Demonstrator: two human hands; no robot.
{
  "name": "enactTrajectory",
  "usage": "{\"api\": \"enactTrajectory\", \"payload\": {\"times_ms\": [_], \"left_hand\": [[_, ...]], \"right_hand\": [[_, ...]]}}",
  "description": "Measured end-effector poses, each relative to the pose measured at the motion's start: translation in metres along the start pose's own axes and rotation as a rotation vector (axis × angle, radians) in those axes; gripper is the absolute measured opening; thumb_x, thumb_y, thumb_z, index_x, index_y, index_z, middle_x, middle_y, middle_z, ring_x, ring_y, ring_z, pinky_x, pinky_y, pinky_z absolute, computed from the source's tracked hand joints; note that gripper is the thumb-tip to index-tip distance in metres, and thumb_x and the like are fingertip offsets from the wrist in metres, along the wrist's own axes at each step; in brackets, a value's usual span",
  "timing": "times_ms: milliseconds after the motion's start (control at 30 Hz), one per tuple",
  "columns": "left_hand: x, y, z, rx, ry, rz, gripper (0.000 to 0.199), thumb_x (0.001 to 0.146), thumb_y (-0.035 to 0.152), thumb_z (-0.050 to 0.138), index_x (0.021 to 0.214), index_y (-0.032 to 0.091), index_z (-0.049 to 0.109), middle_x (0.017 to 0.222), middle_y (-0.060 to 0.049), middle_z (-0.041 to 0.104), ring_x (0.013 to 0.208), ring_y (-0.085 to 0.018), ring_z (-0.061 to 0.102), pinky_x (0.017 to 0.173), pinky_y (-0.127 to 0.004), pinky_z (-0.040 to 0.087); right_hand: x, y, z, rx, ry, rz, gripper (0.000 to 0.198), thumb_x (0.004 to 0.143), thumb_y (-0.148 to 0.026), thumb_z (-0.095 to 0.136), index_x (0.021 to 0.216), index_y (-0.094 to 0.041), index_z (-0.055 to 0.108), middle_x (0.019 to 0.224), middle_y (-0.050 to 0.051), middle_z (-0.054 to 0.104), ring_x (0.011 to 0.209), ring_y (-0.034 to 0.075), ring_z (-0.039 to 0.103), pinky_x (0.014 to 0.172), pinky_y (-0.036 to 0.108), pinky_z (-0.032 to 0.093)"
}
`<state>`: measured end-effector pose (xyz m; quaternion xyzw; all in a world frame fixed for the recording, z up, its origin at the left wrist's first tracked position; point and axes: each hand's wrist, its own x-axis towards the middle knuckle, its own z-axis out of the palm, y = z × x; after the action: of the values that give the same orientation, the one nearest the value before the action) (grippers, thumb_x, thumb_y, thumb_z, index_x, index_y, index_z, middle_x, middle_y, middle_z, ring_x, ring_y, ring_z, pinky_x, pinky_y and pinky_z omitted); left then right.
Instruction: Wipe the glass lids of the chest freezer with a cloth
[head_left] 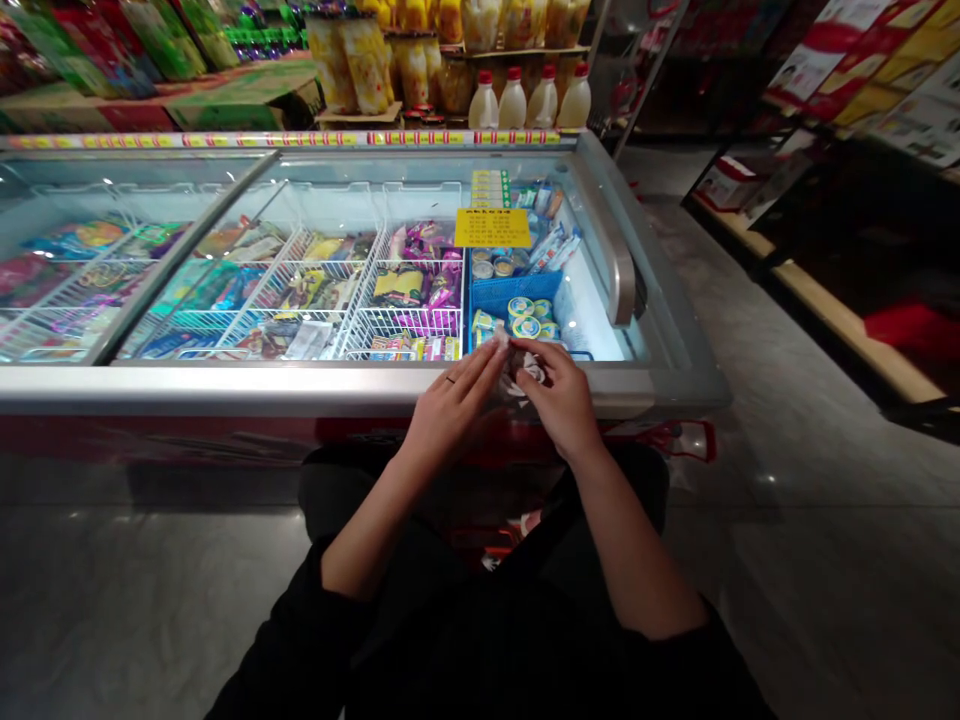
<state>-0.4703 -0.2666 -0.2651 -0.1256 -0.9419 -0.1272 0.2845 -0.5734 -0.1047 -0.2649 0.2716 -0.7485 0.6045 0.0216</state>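
Both hands meet in front of the freezer's front rim (337, 385), around a small clear plastic bag (529, 375) with white pieces in it. My left hand (457, 395), a ring on one finger, has its fingers pressed together at the bag's top. My right hand (559, 395) is closed on the bag's right side, thumb and fingers bent round it. Part of the bag is hidden by the fingers. Just beyond them, under the glass, lie round tubs (525, 318) in a blue basket (510, 292).
The chest freezer has a metal handle (622, 270), a yellow sign (493, 228) and white wire baskets (409, 318) of packets. Bottles with red caps (512, 100) and jars (367, 65) stand behind it. A shelf (810, 285) runs along the right. Something red (694, 440) sits low beside my knee.
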Motion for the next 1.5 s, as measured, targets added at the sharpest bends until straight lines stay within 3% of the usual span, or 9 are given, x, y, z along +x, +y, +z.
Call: {"api": "enactTrajectory", "payload": {"times_ms": [100, 267, 433, 667, 867, 1000, 1133, 1333, 1500], "left_hand": [[-0.001, 0.011, 0.01, -0.02, 0.01, 0.037, 0.071, 0.103, 0.013, 0.054, 0.169, 0.012, 0.026, 0.167, -0.019, 0.045, 0.154, -0.03, 0.048, 0.123, -0.045, 0.05], [0.003, 0.013, 0.017, -0.055, 0.107, -0.051, 0.041, 0.105, 0.011, 0.052, 0.145, 0.015, 0.057, 0.146, -0.017, 0.068, 0.138, -0.026, 0.064, 0.11, -0.042, 0.06], [0.01, 0.015, 0.011, -0.02, 0.032, 0.045, 0.032, 0.104, 0.007, 0.047, 0.13, 0.008, 0.065, 0.139, -0.019, 0.071, 0.14, -0.028, 0.062, 0.116, -0.043, 0.056], [0.014, 0.039, 0.023, 0.051, -0.091, 0.054, 0.057, 0.103, 0.02, 0.052, 0.156, 0.0, 0.045, 0.164, -0.025, 0.048, 0.157, -0.035, 0.042, 0.129, -0.05, 0.04], [0.0, 0.015, 0.005, 0.013, -0.053, -0.04, 0.046, 0.106, 0.006, 0.044, 0.149, 0.015, 0.057, 0.153, -0.014, 0.064, 0.15, -0.026, 0.053, 0.123, -0.047, 0.049], [0.0, 0.029, 0.008, 0.064, -0.039, -0.107, 0.05, 0.103, 0.006, 0.048, 0.152, 0.016, 0.057, 0.157, -0.015, 0.059, 0.151, -0.03, 0.051, 0.123, -0.051, 0.049], [0.014, 0.035, 0.016, 0.063, -0.049, -0.099, 0.038, 0.106, 0.016, 0.054, 0.143, 0.013, 0.064, 0.15, -0.016, 0.065, 0.145, -0.03, 0.057, 0.124, -0.049, 0.049], [-0.004, -0.004, -0.02, 0.128, 0.09, -0.279, 0.024, 0.101, 0.012, 0.061, 0.122, 0.016, 0.073, 0.124, -0.012, 0.078, 0.122, -0.028, 0.071, 0.108, -0.047, 0.061], [0.006, 0.005, -0.017, 0.084, 0.052, -0.273, 0.028, 0.101, 0.012, 0.062, 0.126, 0.019, 0.073, 0.127, -0.01, 0.078, 0.121, -0.027, 0.072, 0.108, -0.044, 0.06]], "right_hand": [[-0.009, -0.005, 0.0, 0.081, -0.086, 0.07, 0.047, 0.092, -0.027, 0.063, 0.139, -0.028, 0.069, 0.144, 0.008, 0.07, 0.133, 0.027, 0.065, 0.116, 0.049, 0.053], [-0.016, -0.021, -0.035, 0.046, -0.29, 0.111, 0.051, 0.101, -0.035, 0.057, 0.152, -0.031, 0.06, 0.145, 0.006, 0.071, 0.134, 0.027, 0.067, 0.114, 0.048, 0.055], [-0.006, -0.017, -0.057, -0.412, -0.166, -0.14, 0.035, 0.099, -0.026, 0.059, 0.129, -0.027, 0.077, 0.134, 0.007, 0.077, 0.132, 0.03, 0.068, 0.12, 0.054, 0.05], [-0.002, -0.008, -0.049, -0.515, -0.319, -0.136, 0.078, 0.088, -0.005, 0.058, 0.161, -0.032, 0.049, 0.157, 0.004, 0.061, 0.139, 0.028, 0.064, 0.118, 0.05, 0.053], [0.006, -0.003, -0.055, -0.463, -0.383, -0.183, 0.059, 0.095, -0.023, 0.068, 0.152, -0.034, 0.06, 0.153, 0.003, 0.065, 0.142, 0.029, 0.061, 0.122, 0.055, 0.048], [0.022, 0.001, -0.041, -0.462, -0.31, -0.192, 0.047, 0.104, -0.025, 0.052, 0.149, -0.031, 0.063, 0.153, 0.005, 0.065, 0.144, 0.026, 0.059, 0.125, 0.053, 0.046], [0.042, 0.007, -0.022, -0.499, -0.288, -0.244, 0.053, 0.104, -0.015, 0.04, 0.15, -0.026, 0.062, 0.156, 0.004, 0.062, 0.152, 0.022, 0.049, 0.131, 0.05, 0.039], [0.048, 0.015, -0.02, -0.503, -0.291, -0.244, 0.051, 0.106, -0.023, 0.043, 0.154, -0.027, 0.058, 0.159, 0.005, 0.059, 0.156, 0.024, 0.043, 0.132, 0.051, 0.036], [0.046, 0.011, -0.012, -0.587, -0.344, -0.257, 0.055, 0.104, -0.018, 0.041, 0.157, -0.024, 0.055, 0.162, 0.006, 0.056, 0.157, 0.025, 0.043, 0.132, 0.053, 0.037]]}}
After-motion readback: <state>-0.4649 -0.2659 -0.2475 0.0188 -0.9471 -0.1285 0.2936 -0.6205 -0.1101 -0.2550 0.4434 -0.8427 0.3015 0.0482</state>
